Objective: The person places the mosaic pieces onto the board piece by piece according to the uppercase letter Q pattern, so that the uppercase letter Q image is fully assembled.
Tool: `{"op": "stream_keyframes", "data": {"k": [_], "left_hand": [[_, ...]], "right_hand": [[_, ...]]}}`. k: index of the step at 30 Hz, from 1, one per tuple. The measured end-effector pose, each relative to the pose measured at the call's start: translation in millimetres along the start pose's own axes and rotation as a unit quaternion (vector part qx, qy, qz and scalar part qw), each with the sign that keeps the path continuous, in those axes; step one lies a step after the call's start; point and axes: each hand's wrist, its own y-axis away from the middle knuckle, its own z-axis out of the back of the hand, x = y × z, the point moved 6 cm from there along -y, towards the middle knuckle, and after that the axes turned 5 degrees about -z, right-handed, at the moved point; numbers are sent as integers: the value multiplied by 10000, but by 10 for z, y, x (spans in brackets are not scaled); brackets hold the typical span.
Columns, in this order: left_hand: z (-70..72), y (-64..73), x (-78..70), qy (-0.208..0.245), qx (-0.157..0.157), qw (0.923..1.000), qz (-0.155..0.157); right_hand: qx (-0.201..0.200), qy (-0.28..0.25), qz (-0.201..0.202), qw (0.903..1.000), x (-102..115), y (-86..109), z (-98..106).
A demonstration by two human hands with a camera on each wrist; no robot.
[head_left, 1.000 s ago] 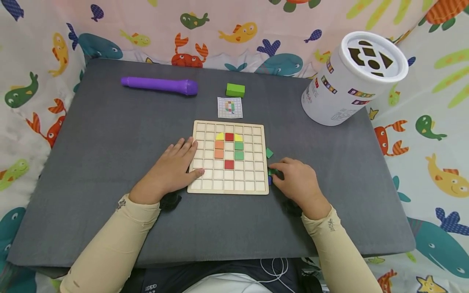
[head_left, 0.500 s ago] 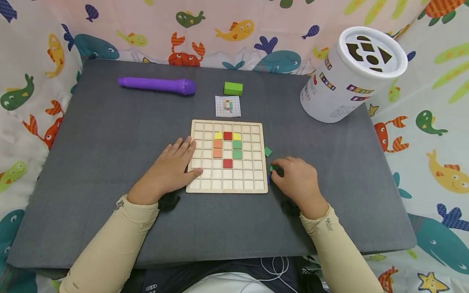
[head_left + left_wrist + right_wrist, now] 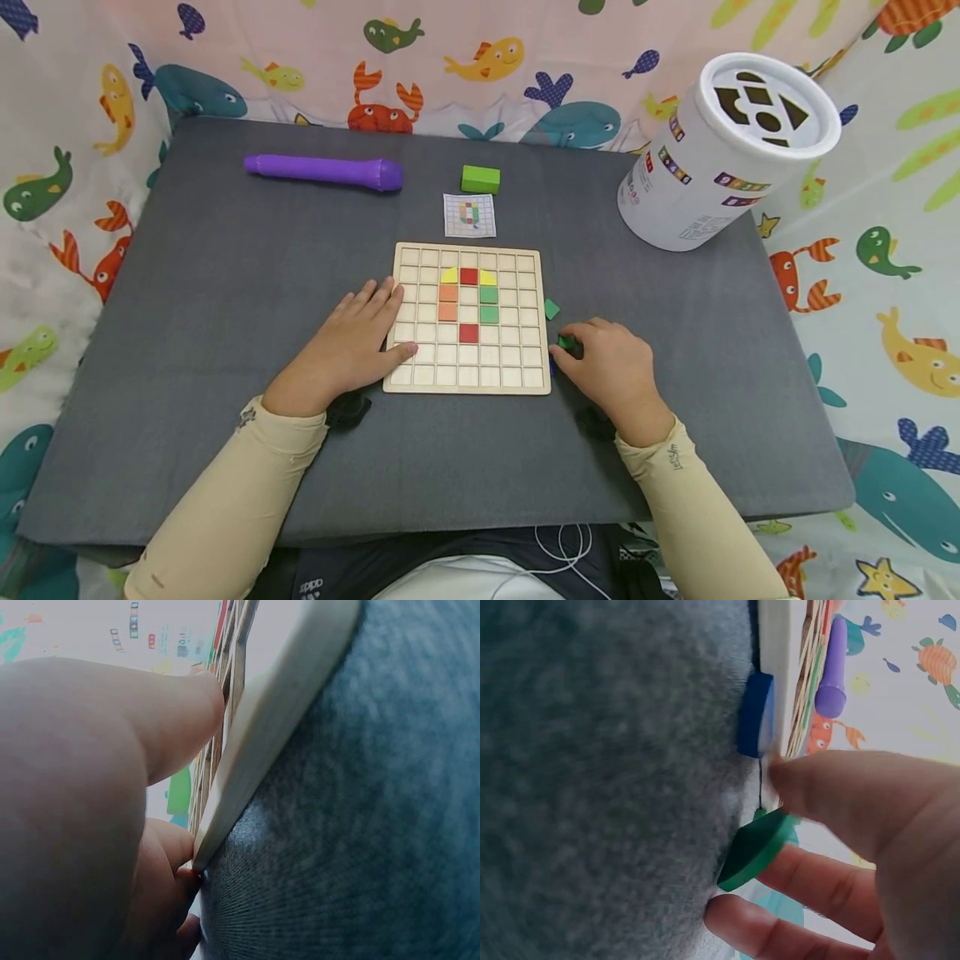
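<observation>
A wooden grid board (image 3: 510,357) lies in front of me, with red, yellow, orange and green tiles set in its squares. My left hand (image 3: 341,358) rests on its left edge with straight fingers; in the left wrist view the thumb (image 3: 184,712) lies over the rim. Off the right edge, my right hand (image 3: 609,362) pinches a green tile (image 3: 754,855) between thumb and fingers, and the tile is tilted on the cloth side. Beside the board stands a blue piece (image 3: 756,716), mostly hidden by the hand in the head view. Another green tile (image 3: 552,309) lies farther up.
Behind the board are a small pattern card (image 3: 469,217) and a light green block (image 3: 481,180). A purple microphone-shaped stick (image 3: 324,172) lies at the back left. At the back right stands a white tub (image 3: 675,200) with shaped holes in its lid.
My right hand has drawn slightly right, away from the board's edge, with the green tile in its fingers. The left hand stays on the board. The head view shifts a little.
</observation>
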Motion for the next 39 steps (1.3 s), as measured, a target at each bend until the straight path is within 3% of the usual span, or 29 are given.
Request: {"op": "stream_keyframes", "data": {"k": [15, 23, 33, 39], "left_hand": [[25, -3, -11, -31, -23, 10000, -23], [24, -1, -13, -12, 5, 10000, 15], [3, 29, 27, -15, 1, 10000, 40], [-3, 9, 16, -54, -49, 10000, -12]], "right_hand": [[42, -3, -126, 9999, -35, 3, 32], [-97, -6, 61, 9999, 13, -26, 53], [234, -414, 820, 9955, 552, -112, 40], [329, -404, 1232, 9910, 822, -174, -38]]}}
